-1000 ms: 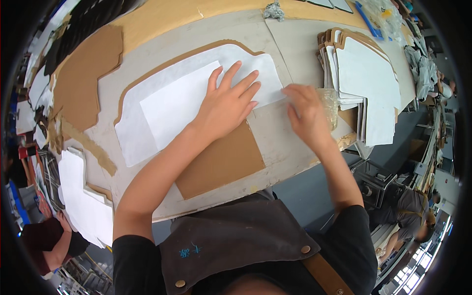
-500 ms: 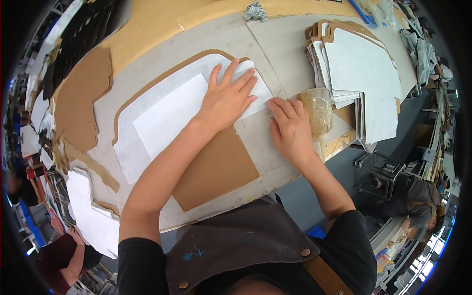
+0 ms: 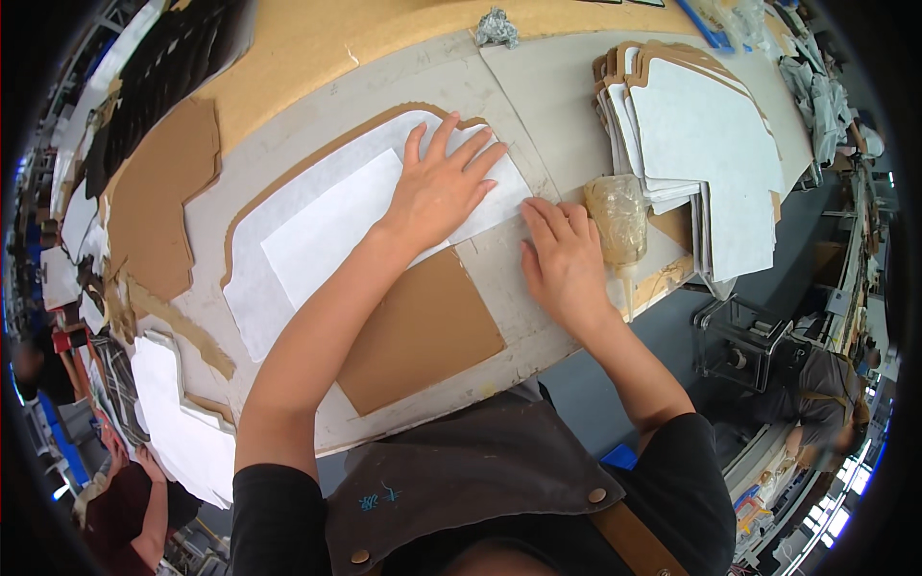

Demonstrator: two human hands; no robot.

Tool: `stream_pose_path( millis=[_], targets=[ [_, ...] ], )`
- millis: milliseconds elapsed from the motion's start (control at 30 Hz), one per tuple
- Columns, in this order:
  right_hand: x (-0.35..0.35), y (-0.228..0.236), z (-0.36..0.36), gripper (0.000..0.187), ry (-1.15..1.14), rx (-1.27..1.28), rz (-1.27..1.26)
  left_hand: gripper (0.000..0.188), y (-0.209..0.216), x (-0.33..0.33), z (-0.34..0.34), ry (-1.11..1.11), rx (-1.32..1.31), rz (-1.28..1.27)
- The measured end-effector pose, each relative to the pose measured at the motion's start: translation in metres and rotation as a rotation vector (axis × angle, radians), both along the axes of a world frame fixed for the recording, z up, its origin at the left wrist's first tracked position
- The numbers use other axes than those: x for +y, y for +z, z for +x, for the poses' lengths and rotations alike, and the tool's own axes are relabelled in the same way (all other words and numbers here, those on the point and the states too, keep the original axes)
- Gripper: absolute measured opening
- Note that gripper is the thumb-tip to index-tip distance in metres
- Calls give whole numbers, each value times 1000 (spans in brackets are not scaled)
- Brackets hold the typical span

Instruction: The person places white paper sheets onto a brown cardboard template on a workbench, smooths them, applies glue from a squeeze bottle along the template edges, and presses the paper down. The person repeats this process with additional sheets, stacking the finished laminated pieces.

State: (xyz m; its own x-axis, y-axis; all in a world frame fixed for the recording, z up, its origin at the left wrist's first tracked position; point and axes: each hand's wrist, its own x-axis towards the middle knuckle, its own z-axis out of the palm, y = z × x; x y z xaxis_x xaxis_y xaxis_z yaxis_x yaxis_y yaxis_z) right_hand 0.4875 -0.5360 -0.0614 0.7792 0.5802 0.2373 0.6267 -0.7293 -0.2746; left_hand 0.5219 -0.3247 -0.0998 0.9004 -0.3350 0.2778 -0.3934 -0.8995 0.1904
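Observation:
My left hand lies flat with fingers spread on a white rectangular sheet. That sheet rests on a larger white shaped panel edged with brown cardboard. My right hand presses flat on the grey table just right of the sheet's corner, fingers together. It holds nothing. A clear plastic squeeze bottle lies on its side beside my right hand, nozzle toward me. A brown cardboard square sits under my left forearm.
A stack of white and brown shaped panels stands at the right. A crumpled grey wad lies at the far edge. More brown cutouts and white panels sit to the left. Another person is at lower left.
My right hand slid left from the bottle toward the sheet's corner and flattened on the table. The left hand stayed pressed on the white sheet.

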Motion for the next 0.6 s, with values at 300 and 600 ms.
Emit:
stream_pose_path(
  millis=[300,600],
  targets=[
    [-2,-3,-2,44,-6,-9,-41,39,2,0,5,11,27,9],
    [7,-2,4,49,11,-17,11,49,24,26,-30,192,-69,-158]
  ],
)
